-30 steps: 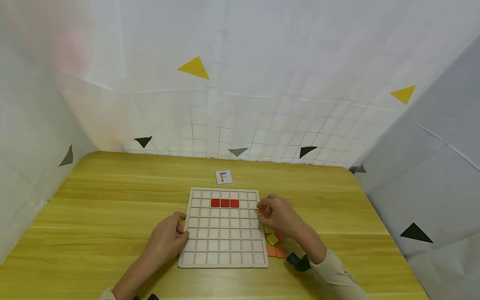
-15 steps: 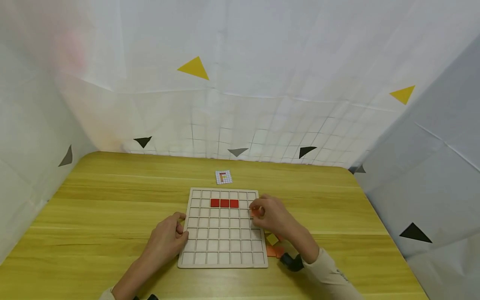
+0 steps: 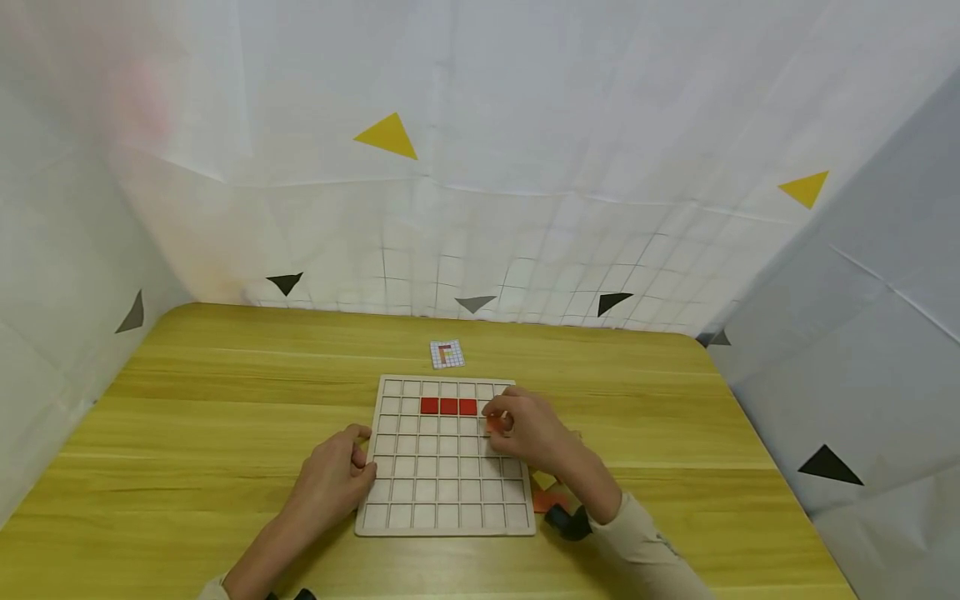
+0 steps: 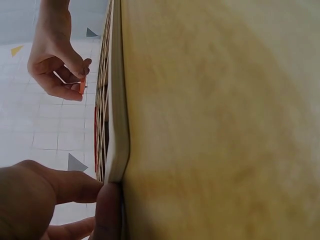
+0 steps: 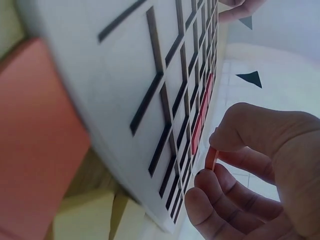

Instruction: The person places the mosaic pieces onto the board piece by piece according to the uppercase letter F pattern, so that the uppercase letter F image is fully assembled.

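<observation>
A pale wooden grid board (image 3: 447, 521) lies on the table, with three red tiles (image 3: 448, 407) side by side in its second row from the far edge. My left hand (image 3: 333, 479) rests against the board's left edge, thumb and forefinger apart. The left wrist view shows the fingertips (image 4: 107, 205) of this hand touching the board's side. My right hand (image 3: 528, 429) is over the right part of the board. It pinches an orange tile (image 5: 212, 158) between thumb and fingers, held above the grid and right of the red tiles.
A small printed card (image 3: 447, 354) with a coloured grid pattern lies beyond the board. Loose orange tiles (image 3: 549, 500) and yellow tiles (image 5: 85, 217) lie beside the board's right edge, partly hidden by the right forearm. White sheeting (image 3: 480, 233) rises behind the table.
My right hand has moved left from the board's right edge to over the grid, carrying the orange tile. My left hand and the red tiles stay where they were.
</observation>
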A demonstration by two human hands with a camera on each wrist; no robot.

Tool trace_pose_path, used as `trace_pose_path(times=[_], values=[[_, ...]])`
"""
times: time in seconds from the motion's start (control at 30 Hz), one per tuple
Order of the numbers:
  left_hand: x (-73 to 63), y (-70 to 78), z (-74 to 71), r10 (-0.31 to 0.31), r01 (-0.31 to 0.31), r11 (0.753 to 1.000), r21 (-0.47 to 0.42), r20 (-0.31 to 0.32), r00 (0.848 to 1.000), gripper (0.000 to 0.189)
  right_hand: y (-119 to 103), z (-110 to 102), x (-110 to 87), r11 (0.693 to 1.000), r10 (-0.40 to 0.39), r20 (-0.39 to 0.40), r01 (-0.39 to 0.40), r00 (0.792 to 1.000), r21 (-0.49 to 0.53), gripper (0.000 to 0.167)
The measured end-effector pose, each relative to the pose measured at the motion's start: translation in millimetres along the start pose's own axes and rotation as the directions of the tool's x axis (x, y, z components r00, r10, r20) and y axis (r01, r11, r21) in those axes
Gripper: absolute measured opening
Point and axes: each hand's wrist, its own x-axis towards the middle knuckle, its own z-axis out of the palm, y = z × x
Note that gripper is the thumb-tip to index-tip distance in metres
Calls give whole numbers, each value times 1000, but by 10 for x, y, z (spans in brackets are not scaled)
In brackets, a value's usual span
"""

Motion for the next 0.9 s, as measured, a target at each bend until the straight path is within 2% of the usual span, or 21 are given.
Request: trace_pose_path(times=[0.43, 0.67, 0.9], values=[[1, -16, 5, 4, -4, 1000, -2, 0, 1000, 42, -141, 89, 73, 999, 25, 35, -26, 999, 31, 20], [9, -4, 9, -3, 3, 1000, -4, 2, 1000, 42, -149, 151, 104, 999, -17, 17, 16, 1000, 33, 24], [7, -7, 2, -7, 7, 1000, 0, 3, 1000, 42, -205, 185, 151, 998, -45, 19, 44, 999, 44, 21]])
